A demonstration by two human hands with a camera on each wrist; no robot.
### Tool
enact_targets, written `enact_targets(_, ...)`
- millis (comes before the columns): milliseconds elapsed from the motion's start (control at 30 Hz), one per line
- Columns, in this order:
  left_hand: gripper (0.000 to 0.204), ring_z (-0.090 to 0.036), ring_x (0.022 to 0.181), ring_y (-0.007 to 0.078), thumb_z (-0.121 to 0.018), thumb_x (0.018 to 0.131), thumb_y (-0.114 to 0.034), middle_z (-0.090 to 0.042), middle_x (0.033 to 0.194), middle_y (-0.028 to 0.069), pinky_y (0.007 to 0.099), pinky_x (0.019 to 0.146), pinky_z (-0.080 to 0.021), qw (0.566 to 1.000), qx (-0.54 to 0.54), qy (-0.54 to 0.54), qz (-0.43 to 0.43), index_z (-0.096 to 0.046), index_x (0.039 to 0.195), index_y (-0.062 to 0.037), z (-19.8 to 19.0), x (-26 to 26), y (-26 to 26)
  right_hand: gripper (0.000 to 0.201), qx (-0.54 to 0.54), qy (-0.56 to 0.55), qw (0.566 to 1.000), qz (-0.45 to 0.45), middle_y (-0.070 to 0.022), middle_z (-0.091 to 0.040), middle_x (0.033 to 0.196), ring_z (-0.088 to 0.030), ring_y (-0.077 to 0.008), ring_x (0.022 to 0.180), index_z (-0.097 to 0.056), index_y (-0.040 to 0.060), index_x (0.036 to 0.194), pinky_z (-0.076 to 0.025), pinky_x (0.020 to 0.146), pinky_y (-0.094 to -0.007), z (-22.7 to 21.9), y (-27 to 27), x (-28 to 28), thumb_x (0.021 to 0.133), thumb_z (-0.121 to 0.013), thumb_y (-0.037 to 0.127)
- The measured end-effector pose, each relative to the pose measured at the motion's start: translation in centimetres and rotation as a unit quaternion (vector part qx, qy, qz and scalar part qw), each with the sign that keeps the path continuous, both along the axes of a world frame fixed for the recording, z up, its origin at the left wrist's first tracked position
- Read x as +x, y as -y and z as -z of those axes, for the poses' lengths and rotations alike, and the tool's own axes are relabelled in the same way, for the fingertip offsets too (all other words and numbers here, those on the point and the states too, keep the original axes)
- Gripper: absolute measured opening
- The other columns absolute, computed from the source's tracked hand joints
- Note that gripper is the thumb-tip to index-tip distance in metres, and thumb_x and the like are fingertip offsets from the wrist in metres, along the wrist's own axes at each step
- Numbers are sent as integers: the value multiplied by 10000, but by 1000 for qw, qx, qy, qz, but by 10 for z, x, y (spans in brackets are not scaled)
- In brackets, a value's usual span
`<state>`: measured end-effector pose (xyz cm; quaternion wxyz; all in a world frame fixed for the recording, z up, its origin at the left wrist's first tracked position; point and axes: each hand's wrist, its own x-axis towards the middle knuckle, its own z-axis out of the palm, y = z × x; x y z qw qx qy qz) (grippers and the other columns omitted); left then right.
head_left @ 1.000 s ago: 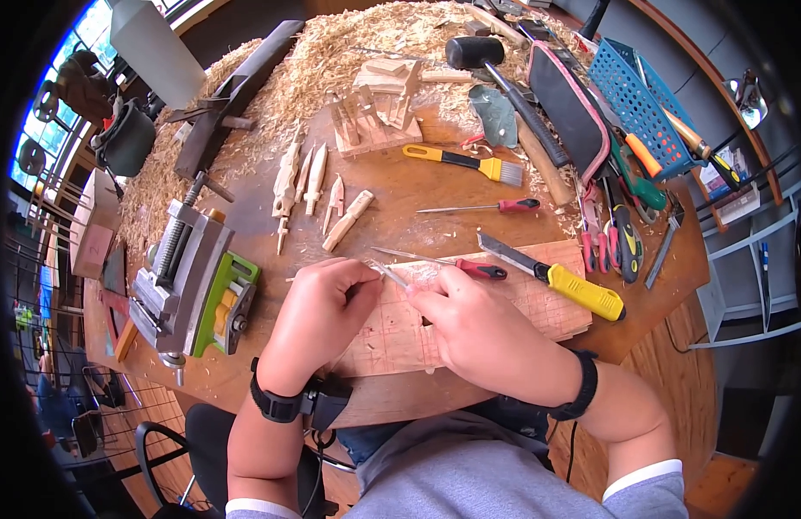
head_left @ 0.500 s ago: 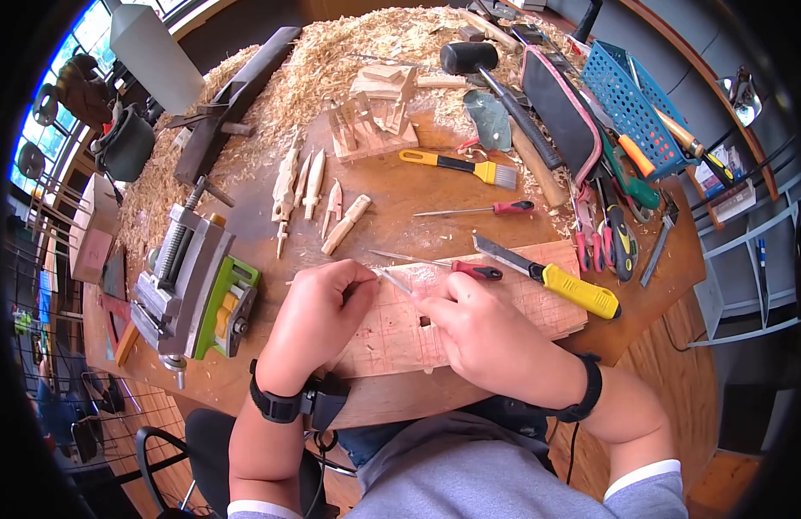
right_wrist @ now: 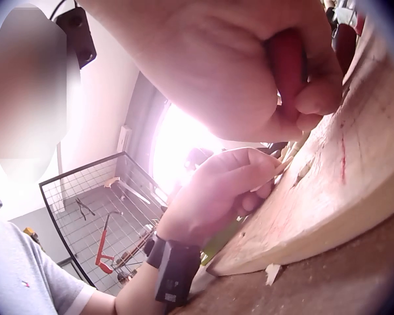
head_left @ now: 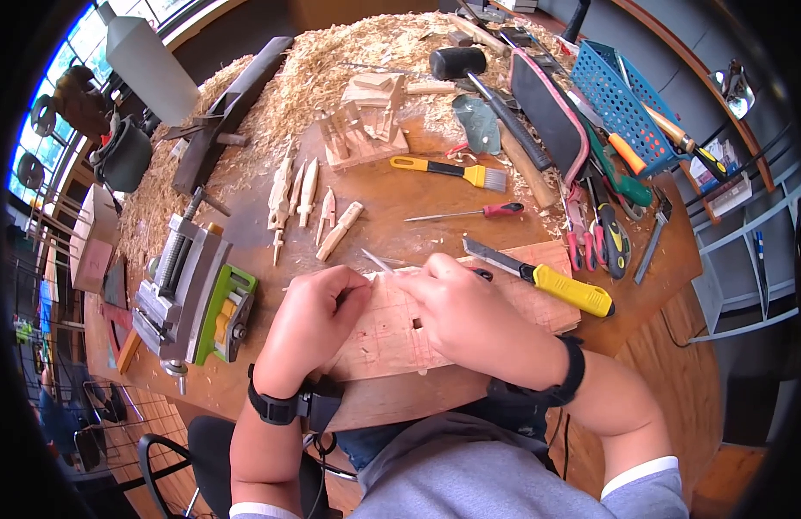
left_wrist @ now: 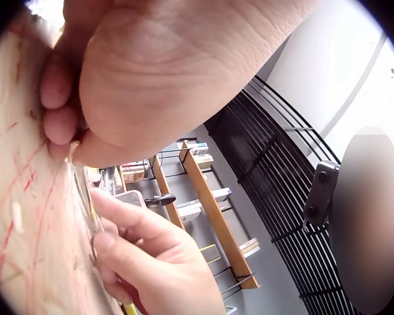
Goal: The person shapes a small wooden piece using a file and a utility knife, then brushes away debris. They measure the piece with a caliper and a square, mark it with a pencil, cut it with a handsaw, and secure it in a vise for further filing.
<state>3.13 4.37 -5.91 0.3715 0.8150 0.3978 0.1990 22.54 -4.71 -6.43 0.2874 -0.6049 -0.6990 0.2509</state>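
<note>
Over the marked wooden board, my left hand pinches a small pale piece of wood between thumb and fingertips, mostly hidden by the fingers. My right hand grips a slim metal file, its red handle lying in the palm. The file's tip points away and to the left, just beyond the left fingertips. Red pencil lines and a small square hole mark the board. Behind the right hand lies another red-and-black handle, partly covered.
A yellow-handled knife lies across the board's right side. Beyond are a red-handled file, a brush and carved wooden pieces. A vise stands left; a mallet, blue basket and wood shavings lie farther back.
My right hand has pushed the file forward and left, so its tip now reaches past the left fingertips. The left hand keeps nearly the same place. The head view has shifted slightly.
</note>
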Motion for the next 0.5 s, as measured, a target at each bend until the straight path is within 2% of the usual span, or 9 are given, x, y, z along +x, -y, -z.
enact_targets(200, 109, -659, 680, 195, -668, 858, -36, -684, 776, 186, 313, 671, -519, 1000, -7, -11, 14, -678, 923, 51, -5, 2, 0, 358, 10, 15, 1000, -17, -187, -575, 967, -616, -347, 876, -646, -24, 1170, -515, 789, -401, -6, 23, -1, 824, -557, -46)
enact_targets(267, 107, -659, 672, 203, -664, 857, -36, -678, 766, 187, 316, 668, -519, 1000, 18, -8, 24, -677, 919, 50, -2, 1, -1, 358, 11, 19, 1000, -22, -186, -575, 973, -618, -347, 882, -645, -27, 1167, -516, 793, -402, -5, 21, -4, 820, -560, -47)
enact_targets(400, 104, -652, 664, 204, -663, 858, -40, -671, 755, 189, 316, 663, -516, 1000, -2, -7, 24, -677, 910, 49, -1, 1, -1, 342, 8, 36, 999, -22, -190, -573, 972, -625, -350, 894, -642, -34, 1162, -517, 792, -412, 3, 7, -9, 828, -569, -29)
enact_targets(467, 84, -650, 618, 329, -663, 852, -44, -635, 717, 224, 357, 596, -506, 999, 20, 15, 24, -678, 891, 28, 1, 2, -1, 337, 3, 37, 999, -15, -191, -573, 972, -627, -349, 897, -642, -34, 1163, -517, 791, -414, 4, -3, -12, 835, -569, -24)
enact_targets(500, 84, -650, 618, 329, -663, 852, -44, -635, 717, 224, 357, 596, -506, 999, 23, 16, 28, -678, 891, 28, 0, 3, -1, 334, -4, 34, 999, -14, -192, -573, 969, -627, -348, 892, -642, -32, 1167, -516, 786, -413, 4, -8, -13, 841, -569, -17)
